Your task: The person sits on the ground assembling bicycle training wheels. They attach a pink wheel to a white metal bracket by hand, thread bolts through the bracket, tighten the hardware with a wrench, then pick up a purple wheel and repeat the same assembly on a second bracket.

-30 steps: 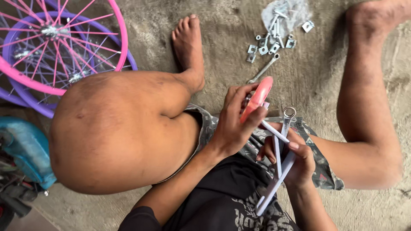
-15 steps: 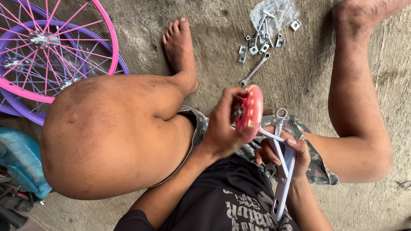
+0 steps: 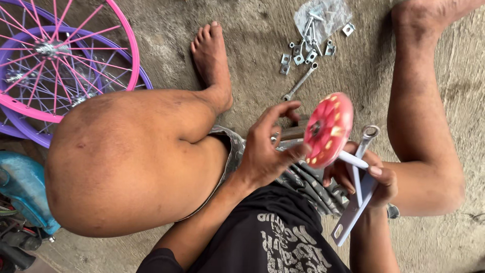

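Your right hand (image 3: 366, 177) is clamped around a pale lilac metal bracket (image 3: 353, 210), a flat bent strip with a slotted hole at its near end, and pinches a steel wrench (image 3: 365, 144) against it; the wrench's ring end sticks up past your knuckles. On the bracket's far end sits a small red plastic wheel (image 3: 328, 130), a round disc with yellow and white flecks on its face and a dark hub at its centre. Your left hand (image 3: 265, 149) is open, fingers spread; the thumb tip rests against the wheel's near rim and the other fingers curl above without closing on anything. All of this hangs over your lap, between your raised left knee and your right leg.

Farther out on the rough grey concrete floor (image 3: 252, 45) lies a second slim wrench (image 3: 299, 82), and past it a clear plastic bag (image 3: 323, 17) with bolts and a scatter of square nuts (image 3: 295, 55). Far left lean a pink spoked rim (image 3: 65, 55) and a purple rim (image 3: 30, 116) behind it.

Half a second ago your left hand wrapped the wheel, which showed mostly edge-on; now the hand has let go and the wheel's face is turned towards you.
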